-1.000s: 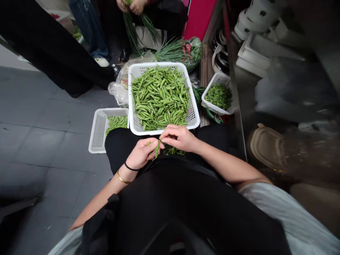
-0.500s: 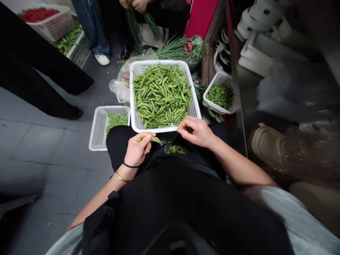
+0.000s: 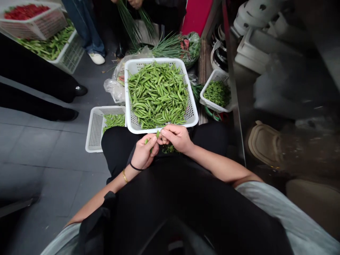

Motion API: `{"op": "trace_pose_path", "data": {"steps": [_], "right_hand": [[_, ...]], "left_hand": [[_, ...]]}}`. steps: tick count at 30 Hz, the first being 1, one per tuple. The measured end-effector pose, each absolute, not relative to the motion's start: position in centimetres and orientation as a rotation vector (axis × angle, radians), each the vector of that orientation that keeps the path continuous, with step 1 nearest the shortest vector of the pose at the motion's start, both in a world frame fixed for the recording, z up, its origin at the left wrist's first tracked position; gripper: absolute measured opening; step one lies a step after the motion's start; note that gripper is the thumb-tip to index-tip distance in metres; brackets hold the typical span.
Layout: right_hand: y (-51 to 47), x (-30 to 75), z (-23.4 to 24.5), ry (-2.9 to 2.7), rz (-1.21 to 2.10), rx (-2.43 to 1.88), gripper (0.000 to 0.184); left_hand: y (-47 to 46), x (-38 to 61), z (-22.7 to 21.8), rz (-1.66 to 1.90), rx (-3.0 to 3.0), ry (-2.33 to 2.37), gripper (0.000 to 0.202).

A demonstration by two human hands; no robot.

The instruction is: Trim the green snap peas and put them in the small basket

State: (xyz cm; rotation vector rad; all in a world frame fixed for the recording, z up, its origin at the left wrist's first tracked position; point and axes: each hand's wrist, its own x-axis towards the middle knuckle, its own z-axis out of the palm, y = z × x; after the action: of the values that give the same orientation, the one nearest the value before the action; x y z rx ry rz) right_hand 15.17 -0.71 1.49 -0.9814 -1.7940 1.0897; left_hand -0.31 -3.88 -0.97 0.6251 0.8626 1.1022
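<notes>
My left hand (image 3: 143, 152) has its fingers closed around green snap pea pods, with one pod's tip (image 3: 158, 134) poking up between the two hands. Against it, my right hand (image 3: 178, 137) pinches at the end of that pod; the fingertips partly hide the contact. Just beyond both hands stands a large white basket (image 3: 195, 115) heaped with snap peas (image 3: 159, 95). Green trimmings (image 3: 170, 148) lie on my lap, partly covered by my right hand. Left of my knee, a smaller white basket (image 3: 91, 132) contains some more pods (image 3: 114, 121).
A small basket of leafy greens (image 3: 217, 93) stands at the right, near a metal edge (image 3: 239, 129). Behind are scallions (image 3: 167, 46) and a plastic bag (image 3: 114, 88). Another person's dark-trousered legs (image 3: 45, 78) extend in from the left. Stacked baskets hold red peppers (image 3: 25, 11) and green vegetables.
My right hand has moved left from the basket's front right corner to meet my left hand at the pod. The view has shifted slightly, and the dark-trousered legs have moved.
</notes>
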Motion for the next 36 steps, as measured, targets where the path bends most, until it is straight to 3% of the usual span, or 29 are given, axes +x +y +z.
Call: {"op": "trace_pose_path", "data": {"steps": [3, 6, 10, 13, 16, 20, 24, 29, 33, 36], "right_hand": [[-0.3, 16.7, 1.7, -1.982, 1.006, -0.950, 0.029], [0.6, 20.2, 2.5, -2.396, 1.149, -0.908, 0.013], [2.6, 23.6, 4.1, -2.779, 1.193, -1.168, 0.026], [5.3, 23.1, 4.1, -2.796, 1.141, -1.278, 0.010], [8.7, 20.1, 1.7, -2.886, 0.979, -1.314, 0.017], [12.0, 15.1, -4.0, -3.167, 0.499, -1.385, 0.024], [13.5, 12.7, -7.2, -3.377, 0.437, -1.207, 0.021], [13.0, 14.7, -4.1, -3.264, 0.383, -1.339, 0.024], [7.7, 15.8, 0.4, -3.088, 0.616, -1.282, 0.026], [3.5, 15.6, 2.2, -2.995, 0.796, -1.157, 0.020]], "left_hand": [[-2.9, -1.2, -1.0, 1.176, 0.472, 0.820, 0.016], [-2.0, -3.2, -1.3, 1.167, 0.416, 0.760, 0.013], [-1.9, -4.8, -2.2, 1.055, 0.401, 0.726, 0.011], [-1.9, -4.8, -2.8, 0.996, 0.383, 0.705, 0.016], [-1.5, -4.7, -3.0, 0.976, 0.381, 0.656, 0.023], [-1.1, -4.7, -3.3, 0.926, 0.368, 0.644, 0.019], [-1.2, -5.1, -3.5, 0.845, 0.334, 0.692, 0.014], [-1.2, -4.9, -3.0, 0.890, 0.332, 0.899, 0.016], [-1.2, -3.5, -2.6, 0.991, 0.558, 1.101, 0.029], [-1.5, -2.4, -2.4, 0.969, 0.761, 1.169, 0.027]]}}
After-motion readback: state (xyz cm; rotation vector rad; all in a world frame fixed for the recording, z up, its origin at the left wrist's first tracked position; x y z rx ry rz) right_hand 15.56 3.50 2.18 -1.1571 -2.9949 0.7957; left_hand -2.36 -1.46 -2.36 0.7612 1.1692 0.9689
